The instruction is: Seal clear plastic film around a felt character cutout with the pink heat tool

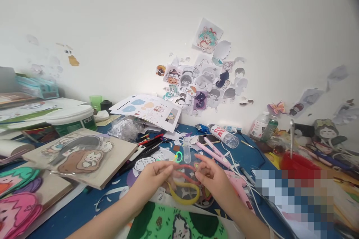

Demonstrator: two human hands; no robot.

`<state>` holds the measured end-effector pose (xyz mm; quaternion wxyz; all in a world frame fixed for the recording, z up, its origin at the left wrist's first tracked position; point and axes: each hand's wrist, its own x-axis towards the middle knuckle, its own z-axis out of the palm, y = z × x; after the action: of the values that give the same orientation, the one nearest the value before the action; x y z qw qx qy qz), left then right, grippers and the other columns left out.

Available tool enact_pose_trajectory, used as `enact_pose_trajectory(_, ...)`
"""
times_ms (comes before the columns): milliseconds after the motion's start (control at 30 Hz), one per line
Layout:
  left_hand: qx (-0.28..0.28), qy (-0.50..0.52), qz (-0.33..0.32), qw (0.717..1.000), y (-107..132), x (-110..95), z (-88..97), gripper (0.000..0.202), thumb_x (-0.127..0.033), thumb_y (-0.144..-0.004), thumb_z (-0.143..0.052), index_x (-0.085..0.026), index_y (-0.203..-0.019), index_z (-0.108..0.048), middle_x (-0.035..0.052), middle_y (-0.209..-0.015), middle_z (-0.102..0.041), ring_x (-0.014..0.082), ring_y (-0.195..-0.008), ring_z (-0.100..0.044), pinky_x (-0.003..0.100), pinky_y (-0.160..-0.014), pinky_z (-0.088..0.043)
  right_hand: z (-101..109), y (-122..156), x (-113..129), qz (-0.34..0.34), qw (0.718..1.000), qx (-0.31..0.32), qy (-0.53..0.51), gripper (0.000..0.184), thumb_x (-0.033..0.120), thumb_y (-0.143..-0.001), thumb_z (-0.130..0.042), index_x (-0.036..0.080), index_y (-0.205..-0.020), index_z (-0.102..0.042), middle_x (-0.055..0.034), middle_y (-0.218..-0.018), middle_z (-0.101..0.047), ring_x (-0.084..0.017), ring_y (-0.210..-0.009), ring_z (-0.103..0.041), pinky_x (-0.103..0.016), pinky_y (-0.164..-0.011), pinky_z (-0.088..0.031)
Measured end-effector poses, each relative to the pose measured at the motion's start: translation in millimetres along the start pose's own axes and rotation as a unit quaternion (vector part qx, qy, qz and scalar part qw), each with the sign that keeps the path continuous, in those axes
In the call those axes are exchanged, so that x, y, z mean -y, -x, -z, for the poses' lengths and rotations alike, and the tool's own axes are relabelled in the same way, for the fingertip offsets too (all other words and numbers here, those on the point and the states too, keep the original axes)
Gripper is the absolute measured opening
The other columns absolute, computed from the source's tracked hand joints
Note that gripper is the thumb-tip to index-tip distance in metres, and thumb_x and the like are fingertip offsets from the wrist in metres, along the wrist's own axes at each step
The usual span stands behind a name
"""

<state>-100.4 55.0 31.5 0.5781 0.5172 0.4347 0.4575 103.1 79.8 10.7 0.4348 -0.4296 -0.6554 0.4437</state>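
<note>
My left hand [160,173] is closed, thumb and fingers pinched together on one end of a thin, bent red strip [183,173]. The strip spans the gap to my right hand [209,171], whose thumb and curled fingers pinch its other end. Just below it curves a thick yellow loop [193,198]; its left end reaches my left fingertips, and I cannot tell whether it joins the strip. Beneath both hands lies a cluttered patch of paper cutouts. Nearest me is a green sheet [151,224] with a drawn black-and-white character.
Boards with wrapped cutouts [123,149] lie left, before a white-lidded tub [71,115]. Black markers [147,157] and teal-handled scissors [178,156] lie beyond my hands. A pink glue gun [238,186], a plastic bottle [223,135] and a red container [300,166] are on the right.
</note>
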Motion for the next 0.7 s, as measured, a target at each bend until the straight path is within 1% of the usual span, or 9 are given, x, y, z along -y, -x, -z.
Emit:
enact_pose_trajectory(100,-0.002,0.072,0.002,0.997,2,2,-2.9,0.047,-0.053,-0.077,-0.059,-0.012,-0.1,-0.066,0.0114,-0.089,-0.073,0.0195,-0.072,-0.066,0.029,-0.064,-0.05,-5,0,-3,0.01,0.999,-0.028,-0.018,0.045,0.03,-0.075,-0.062,0.021,-0.117,-0.051,0.0016,-0.075,-0.053,-0.015,-0.069,-0.055,-0.029,-0.064,-0.046)
enact_pose_trajectory(200,0.024,0.105,0.014,0.994,3,4,-6.8,0.047,-0.05,-0.072,-0.066,-0.014,-0.102,-0.067,0.0128,-0.095,-0.071,0.0233,-0.084,-0.064,0.031,-0.07,-0.05,-10,0,-7,0.03,0.997,-0.033,-0.067,0.042,0.029,-0.073,-0.065,0.021,-0.111,-0.05,0.0039,-0.07,-0.053,-0.012,-0.06,-0.053,-0.026,-0.059,-0.045)
enact_pose_trajectory(267,0.034,0.112,0.017,0.993,6,5,-9.2,0.045,-0.043,-0.068,-0.073,-0.015,-0.102,-0.068,0.0107,-0.091,-0.072,0.0215,-0.082,-0.064,0.028,-0.068,-0.049,-12,1,-7,0.032,0.992,-0.002,-0.123,0.045,0.033,-0.072,-0.068,0.021,-0.111,-0.047,0.0043,-0.071,-0.055,-0.009,-0.052,-0.052,-0.023,-0.053,-0.043)
enact_pose_trajectory(333,0.051,0.152,0.023,0.987,10,6,-11.0,0.041,-0.038,-0.066,-0.076,-0.016,-0.099,-0.07,0.0082,-0.084,-0.072,0.0191,-0.077,-0.064,0.027,-0.068,-0.049,-13,4,-5,0.027,0.979,0.062,-0.192,0.048,0.037,-0.072,-0.069,0.021,-0.11,-0.046,0.0036,-0.072,-0.059,-0.008,-0.047,-0.053,-0.021,-0.047,-0.042)
enact_pose_trajectory(433,0.114,0.235,0.041,0.964,15,10,-12.3,0.036,-0.037,-0.061,-0.08,-0.017,-0.09,-0.072,0.0037,-0.069,-0.07,0.0154,-0.064,-0.064,0.024,-0.061,-0.048,-11,7,-4,0.015,0.941,0.17,-0.293,0.05,0.042,-0.067,-0.074,0.021,-0.103,-0.047,0.0045,-0.066,-0.059,-0.009,-0.045,-0.056,-0.019,-0.042,-0.042)
enact_pose_trajectory(467,0.133,0.25,0.045,0.958,15,12,-12.3,0.037,-0.038,-0.059,-0.081,-0.018,-0.088,-0.072,0.0033,-0.067,-0.07,0.015,-0.062,-0.064,0.023,-0.058,-0.046,-10,7,-5,0.014,0.93,0.19,-0.316,0.05,0.043,-0.065,-0.075,0.021,-0.101,-0.048,0.0053,-0.064,-0.058,-0.01,-0.044,-0.056,-0.019,-0.041,-0.042)
enact_pose_trajectory(533,0.129,0.25,0.044,0.959,13,16,-12.3,0.04,-0.037,-0.055,-0.084,-0.019,-0.089,-0.072,0.0054,-0.073,-0.072,0.0176,-0.066,-0.067,0.023,-0.057,-0.046,-7,4,-9,0.016,0.924,0.193,-0.33,0.049,0.042,-0.064,-0.077,0.02,-0.098,-0.049,0.0059,-0.062,-0.058,-0.008,-0.043,-0.055,-0.017,-0.039,-0.04)
enact_pose_trajectory(633,0.094,0.24,0.035,0.966,9,22,-13.9,0.049,-0.039,-0.049,-0.086,-0.02,-0.092,-0.071,0.0066,-0.078,-0.074,0.0193,-0.071,-0.067,0.025,-0.062,-0.046,-6,1,-14,0.008,0.934,0.18,-0.31,0.048,0.04,-0.067,-0.076,0.019,-0.101,-0.049,0.0042,-0.064,-0.06,-0.004,-0.041,-0.05,-0.013,-0.037,-0.031)
enact_pose_trajectory(700,0.132,0.239,0.043,0.961,9,25,-16.4,0.043,-0.043,-0.046,-0.086,-0.016,-0.077,-0.073,0.0039,-0.066,-0.07,0.0142,-0.061,-0.063,0.022,-0.059,-0.044,-7,2,-13,-0.004,0.924,0.208,-0.321,0.053,0.043,-0.064,-0.077,0.02,-0.101,-0.048,0.0038,-0.063,-0.061,-0.004,-0.041,-0.048,-0.013,-0.039,-0.029)
